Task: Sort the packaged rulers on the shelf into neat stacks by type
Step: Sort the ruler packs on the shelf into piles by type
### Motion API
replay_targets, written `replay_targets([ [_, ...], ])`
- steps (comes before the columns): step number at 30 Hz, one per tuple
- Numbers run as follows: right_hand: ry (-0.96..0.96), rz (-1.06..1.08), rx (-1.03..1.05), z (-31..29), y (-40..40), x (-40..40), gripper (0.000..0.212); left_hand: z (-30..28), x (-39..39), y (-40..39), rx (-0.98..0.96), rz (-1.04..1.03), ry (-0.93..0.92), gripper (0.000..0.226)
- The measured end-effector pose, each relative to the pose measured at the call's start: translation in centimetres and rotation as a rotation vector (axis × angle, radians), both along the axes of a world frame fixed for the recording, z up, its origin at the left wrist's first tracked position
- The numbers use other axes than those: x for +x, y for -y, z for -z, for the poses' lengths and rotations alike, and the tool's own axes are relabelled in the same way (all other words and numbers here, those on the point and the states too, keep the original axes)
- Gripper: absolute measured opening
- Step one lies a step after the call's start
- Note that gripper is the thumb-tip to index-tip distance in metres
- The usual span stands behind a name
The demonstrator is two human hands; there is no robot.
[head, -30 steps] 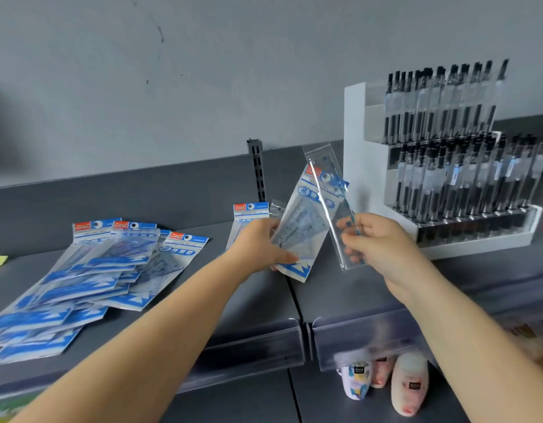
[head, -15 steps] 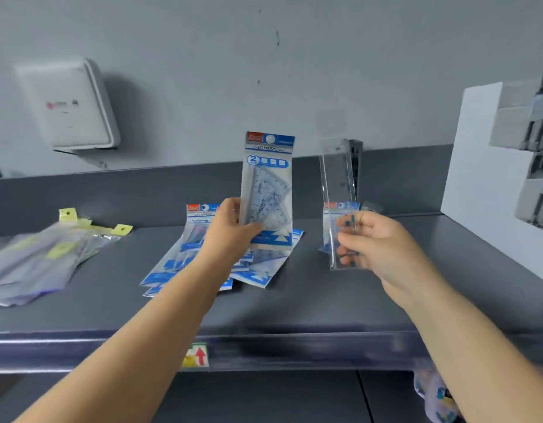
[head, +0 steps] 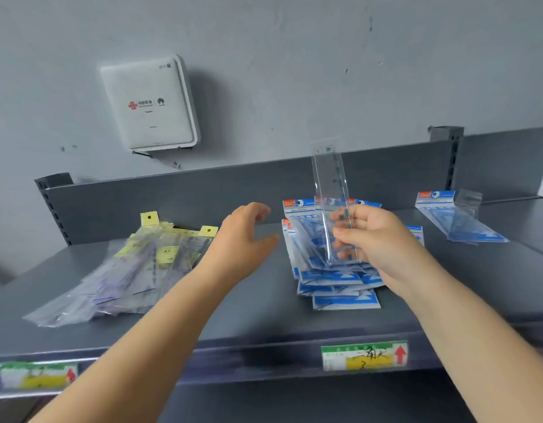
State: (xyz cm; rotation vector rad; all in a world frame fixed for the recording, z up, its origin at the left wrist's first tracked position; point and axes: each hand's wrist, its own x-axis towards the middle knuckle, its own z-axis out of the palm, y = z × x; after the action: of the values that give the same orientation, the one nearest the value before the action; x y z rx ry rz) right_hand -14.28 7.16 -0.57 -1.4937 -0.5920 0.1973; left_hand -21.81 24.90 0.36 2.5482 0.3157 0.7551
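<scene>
Right hand (head: 374, 239) pinches a clear ruler pack (head: 332, 203) upright over the blue-pack pile (head: 334, 279) on the shelf (head: 264, 309). Left hand (head: 239, 239) hovers empty, fingers loose, between that pile and the yellow-tag pile (head: 136, 270). Bare shelf toward front edge.

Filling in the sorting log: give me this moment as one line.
left hand: open, empty, above shelf | right hand: grip on clear ruler pack, upright | blue-label pile: under right hand | yellow-tag pile: left
</scene>
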Motion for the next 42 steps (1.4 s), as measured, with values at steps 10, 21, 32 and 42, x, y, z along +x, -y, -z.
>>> replay_targets([
  [10, -0.028, -0.08, -0.009, -0.4, -7.8, -6.2, 0.022, 0.5, -7.1, -7.6, 0.544, -0.228, -0.129, 0.047],
  [21, -0.072, -0.262, -0.059, 1.1, -15.7, -10.4, 0.024, 1.3, -15.4, -14.0, 0.588, -0.492, -0.257, 0.045],
  [32, 0.031, -0.135, -0.022, -0.7, -24.2, -13.7, 0.043, 0.2, -18.6, -23.1, 0.553, -0.436, -0.167, 0.047],
  [42, 0.536, 0.294, -0.59, -0.8, -25.7, -13.0, 0.039, -0.8, -16.6, -25.1, 0.598, -0.247, -0.115, 0.047],
])
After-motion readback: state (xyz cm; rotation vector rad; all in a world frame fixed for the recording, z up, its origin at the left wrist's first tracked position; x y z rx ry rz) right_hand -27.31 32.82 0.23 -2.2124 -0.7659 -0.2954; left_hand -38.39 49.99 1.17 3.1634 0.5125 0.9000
